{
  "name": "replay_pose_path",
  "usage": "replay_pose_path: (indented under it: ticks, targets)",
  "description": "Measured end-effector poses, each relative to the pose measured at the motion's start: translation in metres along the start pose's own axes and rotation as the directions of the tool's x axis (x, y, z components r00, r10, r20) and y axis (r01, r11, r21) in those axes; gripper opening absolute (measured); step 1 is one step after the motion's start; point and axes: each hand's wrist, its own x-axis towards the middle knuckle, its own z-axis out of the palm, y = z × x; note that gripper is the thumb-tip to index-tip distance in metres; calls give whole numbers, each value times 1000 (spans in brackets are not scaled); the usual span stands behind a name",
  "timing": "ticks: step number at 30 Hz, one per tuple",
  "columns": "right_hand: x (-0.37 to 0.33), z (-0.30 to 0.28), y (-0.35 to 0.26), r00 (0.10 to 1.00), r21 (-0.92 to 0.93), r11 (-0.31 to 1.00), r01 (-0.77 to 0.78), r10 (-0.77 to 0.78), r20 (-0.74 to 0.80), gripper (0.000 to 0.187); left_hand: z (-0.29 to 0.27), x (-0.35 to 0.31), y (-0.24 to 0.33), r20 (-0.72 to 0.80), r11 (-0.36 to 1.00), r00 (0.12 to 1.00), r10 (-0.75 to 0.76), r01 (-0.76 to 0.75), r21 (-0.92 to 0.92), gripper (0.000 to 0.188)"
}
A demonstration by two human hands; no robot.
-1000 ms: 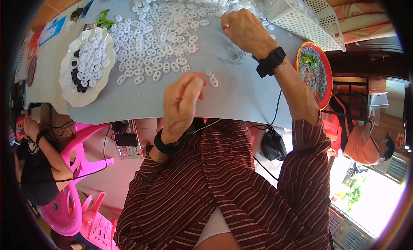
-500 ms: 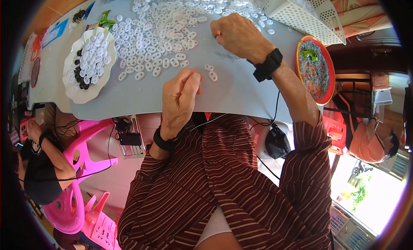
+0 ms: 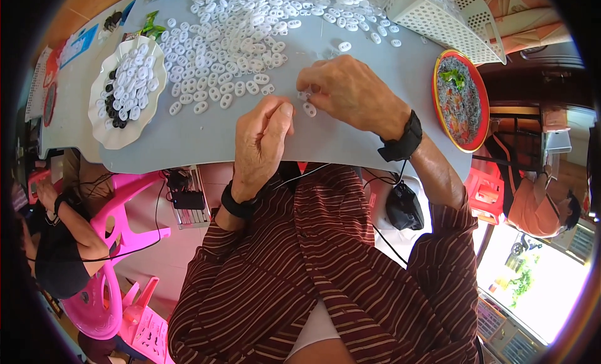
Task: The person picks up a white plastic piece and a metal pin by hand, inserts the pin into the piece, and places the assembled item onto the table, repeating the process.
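My left hand [image 3: 261,138] is closed above the table's near edge, thumb pressed over curled fingers; whatever it may hold is hidden. Just to the right, my right hand [image 3: 354,91] reaches down with thumb and fingers bent together, their tips at two small white oval plastic pieces with two holes each. One white piece [image 3: 310,109] shows below the fingertips; the other is partly covered. What the pinch holds cannot be made out. Beyond my hands spreads a large heap of the same white pieces [image 3: 219,57], and one stray piece [image 3: 344,46] lies behind my right hand.
At left stands a scalloped white dish [image 3: 125,135] with white and black pieces. A red-rimmed round tray [image 3: 479,123] of small grey parts is at right, below a perforated white basket [image 3: 438,29]. Another person [image 3: 69,239] sits left by pink chairs [image 3: 134,235].
My right hand has come nearer to me, from beside the heap down to the two white pieces. The stray piece behind it has come into sight. My left hand stays put.
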Motion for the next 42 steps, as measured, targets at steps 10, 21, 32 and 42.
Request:
replay_pose_path:
  ticks: [10,21,32,42]
  targets:
    - [-6,-11,20,960,47,980,-192,198,-199,9,0,0,0,27,999,999,31,-32,9,23]
    - [0,-6,21,984,-104,986,-129,114,-140,7,-1,0,2,41,997,998,43,-46,63,22]
    - [9,-8,17,989,-172,974,-146,136,-63,5,1,-1,9,30,997,999,25,-27,74,23]
    - [48,7,9,993,-35,999,28,-31,-111,11,2,0,5,30,995,997,77,-78,54,16]
